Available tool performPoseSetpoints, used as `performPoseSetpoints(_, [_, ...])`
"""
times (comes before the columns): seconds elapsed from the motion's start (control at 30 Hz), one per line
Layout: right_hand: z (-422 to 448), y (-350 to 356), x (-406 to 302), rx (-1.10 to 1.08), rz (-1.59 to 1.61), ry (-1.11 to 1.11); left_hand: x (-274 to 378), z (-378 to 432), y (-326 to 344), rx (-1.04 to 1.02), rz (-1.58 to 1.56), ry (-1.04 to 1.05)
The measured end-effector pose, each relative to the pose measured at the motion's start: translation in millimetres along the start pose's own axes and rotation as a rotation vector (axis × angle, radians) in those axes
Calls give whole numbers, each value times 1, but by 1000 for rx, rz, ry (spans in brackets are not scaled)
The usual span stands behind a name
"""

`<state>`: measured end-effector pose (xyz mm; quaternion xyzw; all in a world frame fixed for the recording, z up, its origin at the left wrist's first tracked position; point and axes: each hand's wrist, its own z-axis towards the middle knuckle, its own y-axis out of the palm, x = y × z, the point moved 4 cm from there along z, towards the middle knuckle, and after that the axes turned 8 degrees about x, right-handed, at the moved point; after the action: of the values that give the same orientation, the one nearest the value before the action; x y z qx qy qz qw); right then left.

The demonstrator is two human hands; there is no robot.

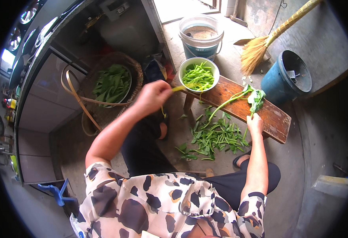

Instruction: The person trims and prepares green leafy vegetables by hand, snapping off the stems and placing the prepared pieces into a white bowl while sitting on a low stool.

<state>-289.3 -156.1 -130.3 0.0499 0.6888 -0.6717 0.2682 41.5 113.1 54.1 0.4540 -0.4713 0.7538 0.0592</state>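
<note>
My left hand (pixel 157 94) pinches a thin yellow-green strip of stem (pixel 179 88) beside the rim of a white bowl (pixel 181 78). Short pieces of green stem (pixel 198 76) fill that bowl, which stands on the left end of a low wooden bench (pixel 269 122). Over the bench's right part, my right hand (pixel 255 123) grips a leafy green stalk (pixel 255 99); one long stem of it arches to the left. A loose pile of stems and leaves (pixel 217 138) lies on the floor between my feet and the bench.
At left, a handled wicker basket (pixel 136 70) holds a dish of green leaves (pixel 113 84). Behind the bench stand a lidless plastic bucket (pixel 200 49), a straw broom (pixel 255 53) and a tilted blue bin (pixel 276 78). A counter (pixel 32 77) runs along the left.
</note>
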Motion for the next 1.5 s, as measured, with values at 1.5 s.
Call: performPoseSetpoints(1.5, [35, -42, -57, 274, 617, -283, -38, -129, -352, 1136, -549, 160])
